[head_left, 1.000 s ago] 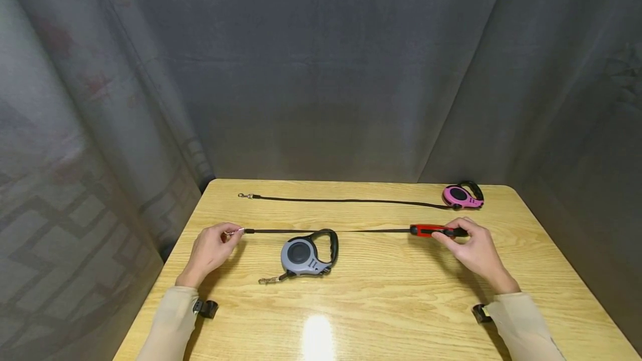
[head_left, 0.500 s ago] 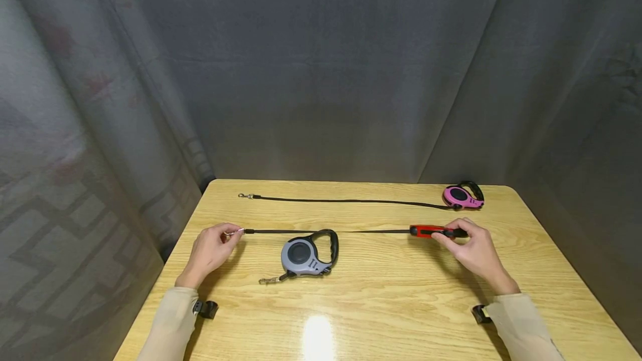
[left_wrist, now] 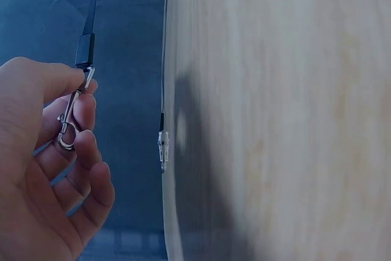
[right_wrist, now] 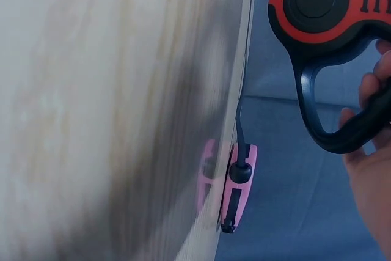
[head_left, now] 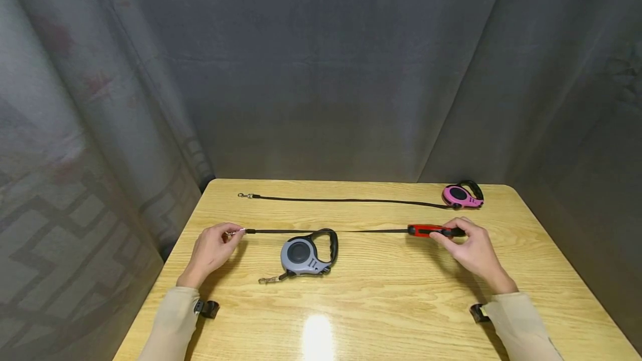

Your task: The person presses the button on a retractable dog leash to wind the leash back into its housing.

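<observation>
red leash reel point(head_left: 425, 230), gripped by its handle in the right hand point(head_left: 473, 247), on edge above the worktop point(head_left: 381, 305). stretched straight from it, a black strap point(head_left: 283, 232) with its metal clip point(left_wrist: 68, 107) pinched between thumb and fingers of the left hand point(head_left: 209, 247). on the near side, a grey reel point(head_left: 299, 255) with a second clip point(head_left: 268, 280). at the far right, a pink reel point(head_left: 461, 196) with a cord point(head_left: 351, 200) trailing left along the worktop.

room runs across the near table point(head_left: 381, 316), while the grey reel point(head_left: 302, 259) and taut strap point(head_left: 281, 231) bar its middle.
</observation>
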A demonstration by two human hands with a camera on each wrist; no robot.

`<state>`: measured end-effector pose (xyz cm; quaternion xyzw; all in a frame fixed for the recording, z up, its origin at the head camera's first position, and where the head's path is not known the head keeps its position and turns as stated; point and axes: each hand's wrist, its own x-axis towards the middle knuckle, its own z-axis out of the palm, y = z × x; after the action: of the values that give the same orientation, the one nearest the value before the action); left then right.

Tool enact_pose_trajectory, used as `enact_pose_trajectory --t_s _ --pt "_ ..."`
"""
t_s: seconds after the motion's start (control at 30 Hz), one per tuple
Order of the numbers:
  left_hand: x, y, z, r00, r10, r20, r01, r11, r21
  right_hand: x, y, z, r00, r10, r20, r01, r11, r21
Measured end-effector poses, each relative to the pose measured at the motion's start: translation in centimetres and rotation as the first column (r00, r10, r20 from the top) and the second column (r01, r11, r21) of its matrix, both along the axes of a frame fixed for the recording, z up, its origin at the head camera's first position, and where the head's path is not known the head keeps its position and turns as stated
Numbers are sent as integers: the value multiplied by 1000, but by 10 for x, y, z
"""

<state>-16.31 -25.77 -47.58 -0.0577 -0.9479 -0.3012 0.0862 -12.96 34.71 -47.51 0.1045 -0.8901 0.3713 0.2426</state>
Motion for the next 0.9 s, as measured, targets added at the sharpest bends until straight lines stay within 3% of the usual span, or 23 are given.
enact_pose_trajectory --t_s 0.9 --pt "0 4 0 1000 -20 -2 20 1000 0 -2 -8 4 999 27 29 -27 1000 -7"
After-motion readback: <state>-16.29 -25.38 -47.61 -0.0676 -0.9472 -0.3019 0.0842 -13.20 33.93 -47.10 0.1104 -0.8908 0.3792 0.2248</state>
